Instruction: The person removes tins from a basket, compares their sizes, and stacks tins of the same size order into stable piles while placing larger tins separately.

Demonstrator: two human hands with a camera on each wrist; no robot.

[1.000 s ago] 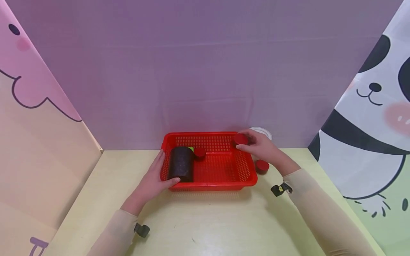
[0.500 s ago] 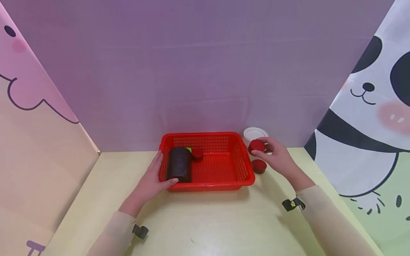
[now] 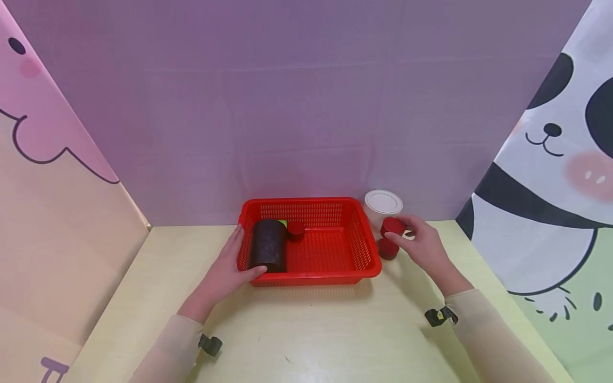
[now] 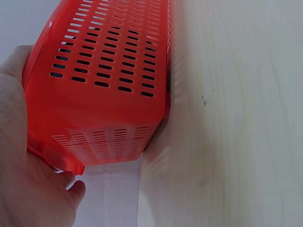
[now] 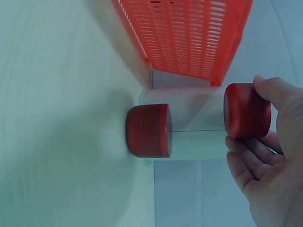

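Note:
My left hand (image 3: 229,268) grips the left front corner of a red plastic basket (image 3: 325,275), its thumb over the front rim and its fingers along the left side. Inside the basket lie a dark cylinder (image 3: 269,247), a small red round tin (image 3: 296,230) and a bit of something bright green, mostly hidden. To the right of the basket, my right hand (image 3: 421,242) pinches another red round tin (image 5: 246,111) between thumb and fingers. In the right wrist view, a gap shows between it and a like tin (image 5: 149,131) standing on the table below.
A white canister (image 3: 383,203) with a lid stands behind the tins, near the basket's back right corner. A purple backdrop (image 3: 306,106) rises behind the table (image 3: 311,335), with printed panels at both sides.
My right hand has carried the red tin from over the basket's back right corner out to the right, above the tin on the table. My left hand keeps its grip on the basket.

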